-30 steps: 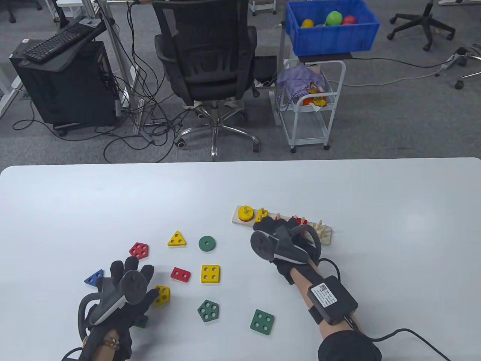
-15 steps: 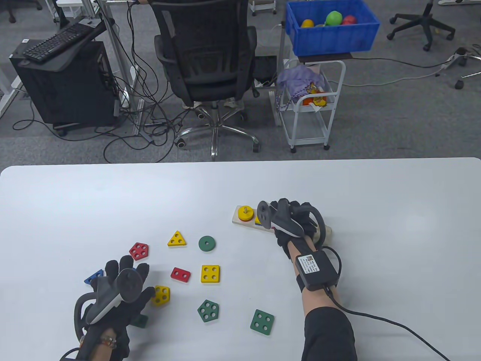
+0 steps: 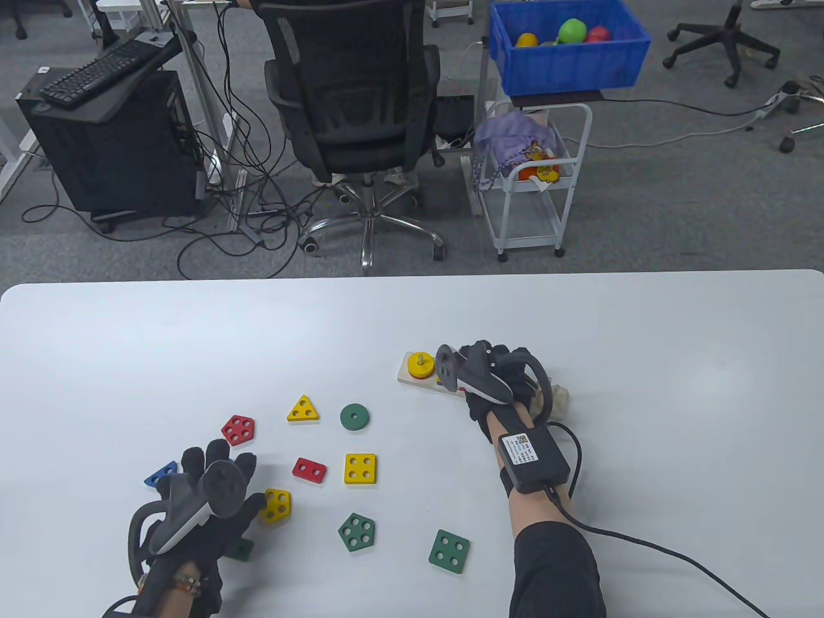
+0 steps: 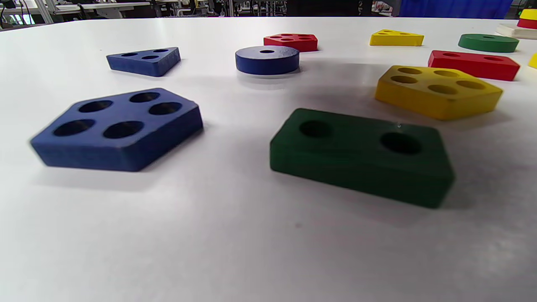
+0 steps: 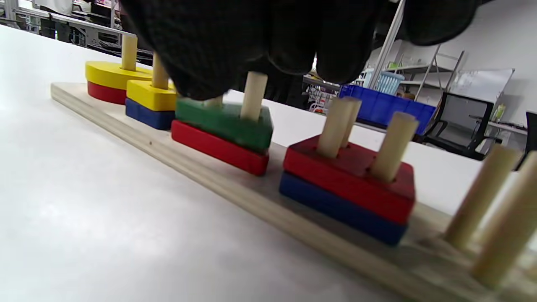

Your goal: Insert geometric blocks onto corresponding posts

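Observation:
The wooden peg board (image 3: 409,380) lies right of centre on the table. My right hand (image 3: 489,362) hangs over its middle. In the right wrist view its fingertips (image 5: 201,79) press on a green triangle block (image 5: 226,123) that sits on the three posts, on top of a red triangle (image 5: 218,149). Beside it are a yellow-on-red disc stack (image 5: 109,77), a yellow-on-blue stack (image 5: 149,102) and a red-on-blue square stack (image 5: 348,188). My left hand (image 3: 215,492) hovers with spread fingers, empty, over a green rectangle block (image 4: 361,155) and next to a yellow pentagon (image 3: 277,505).
Loose blocks lie left of the board: red pentagon (image 3: 237,429), yellow triangle (image 3: 302,410), green disc (image 3: 355,417), red rectangle (image 3: 309,470), yellow square (image 3: 360,469), green pentagon (image 3: 356,532), green square (image 3: 449,551), blue triangle (image 3: 158,477). A blue pentagon (image 4: 117,128) and blue disc (image 4: 267,59) show in the left wrist view.
My right hand moved away from me, from the board's near edge to over its posts, then settled a little lower. My left hand shifted slightly toward me.

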Action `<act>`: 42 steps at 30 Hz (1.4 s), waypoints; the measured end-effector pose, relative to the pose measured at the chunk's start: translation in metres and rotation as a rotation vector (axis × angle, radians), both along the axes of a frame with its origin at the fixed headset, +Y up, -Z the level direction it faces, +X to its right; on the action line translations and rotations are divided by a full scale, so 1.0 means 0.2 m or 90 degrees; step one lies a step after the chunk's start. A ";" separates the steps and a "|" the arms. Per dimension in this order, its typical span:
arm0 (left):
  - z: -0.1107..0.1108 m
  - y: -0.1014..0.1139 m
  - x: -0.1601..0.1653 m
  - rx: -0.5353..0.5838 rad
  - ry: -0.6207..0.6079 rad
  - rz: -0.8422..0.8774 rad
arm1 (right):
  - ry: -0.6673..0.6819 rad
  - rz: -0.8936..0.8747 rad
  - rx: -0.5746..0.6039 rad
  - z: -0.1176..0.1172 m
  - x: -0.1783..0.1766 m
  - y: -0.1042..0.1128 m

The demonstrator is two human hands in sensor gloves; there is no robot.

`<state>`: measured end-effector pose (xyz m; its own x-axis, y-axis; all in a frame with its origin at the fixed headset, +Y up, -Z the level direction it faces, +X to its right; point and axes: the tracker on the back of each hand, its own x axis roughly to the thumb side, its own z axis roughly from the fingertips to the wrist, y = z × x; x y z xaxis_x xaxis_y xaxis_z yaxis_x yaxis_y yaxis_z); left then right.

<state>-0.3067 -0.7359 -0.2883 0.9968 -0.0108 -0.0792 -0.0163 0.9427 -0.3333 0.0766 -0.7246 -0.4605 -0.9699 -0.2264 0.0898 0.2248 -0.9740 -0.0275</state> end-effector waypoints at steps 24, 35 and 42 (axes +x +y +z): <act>0.01 0.00 0.05 0.005 -0.026 -0.012 | 0.291 -0.053 -0.167 0.95 -0.13 -0.09; 0.01 0.00 0.06 -0.001 -0.025 -0.017 | 0.319 0.011 -0.157 1.06 -0.18 -0.15; 0.02 0.00 0.06 -0.007 -0.027 -0.022 | 0.338 -0.004 -0.113 1.06 -0.16 -0.16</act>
